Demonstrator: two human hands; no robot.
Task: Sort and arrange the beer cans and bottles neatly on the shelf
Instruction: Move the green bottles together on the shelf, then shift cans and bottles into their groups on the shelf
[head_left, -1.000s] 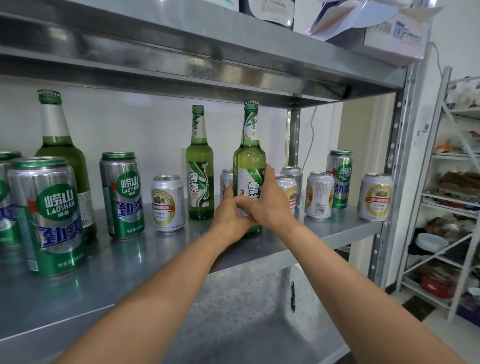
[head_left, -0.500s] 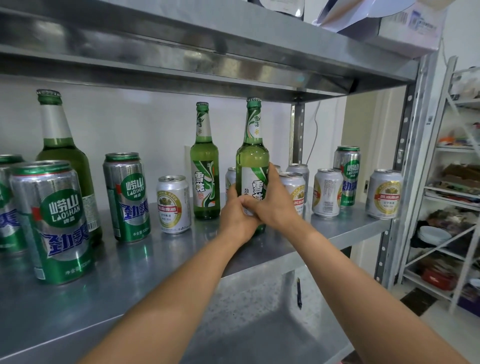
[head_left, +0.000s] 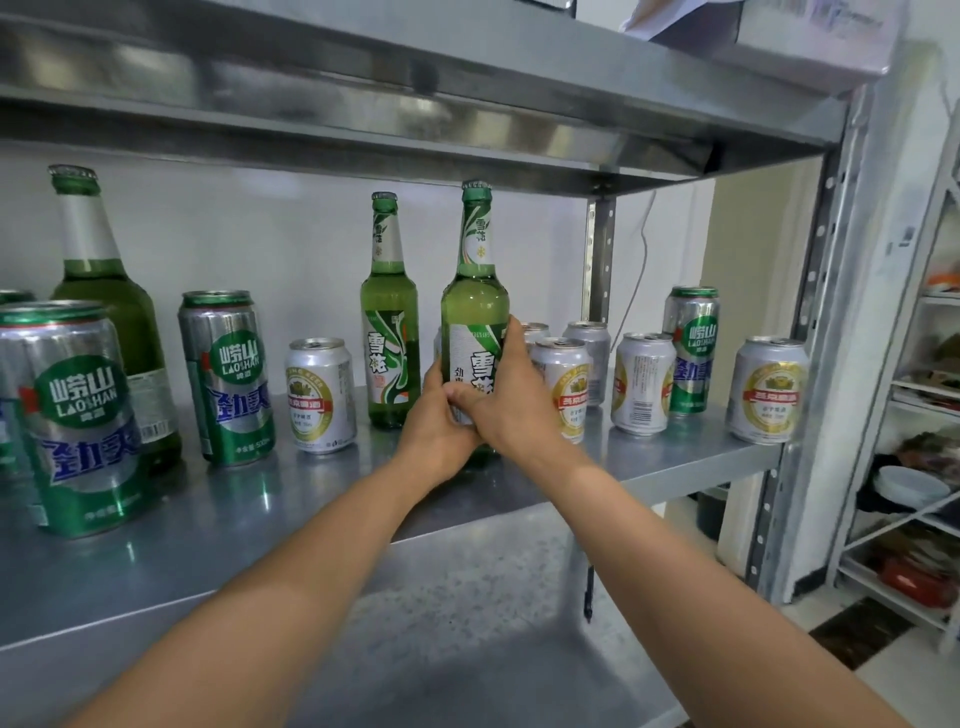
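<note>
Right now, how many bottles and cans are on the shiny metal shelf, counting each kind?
Green glass bottles: 3
Tall green-and-silver cans: 4 (one cut off at the left edge)
Short silver-and-gold cans: 7 (one mostly hidden behind the held bottle)
Total: 14

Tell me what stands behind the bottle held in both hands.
Behind the held bottle, short silver cans peek out on both sides; its body and the hands cover most of them, so their count is unclear.

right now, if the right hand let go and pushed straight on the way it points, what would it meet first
Probably the held green bottle itself, which the right hand wraps; past it, likely the small silver can behind, though depth is unclear.
</note>
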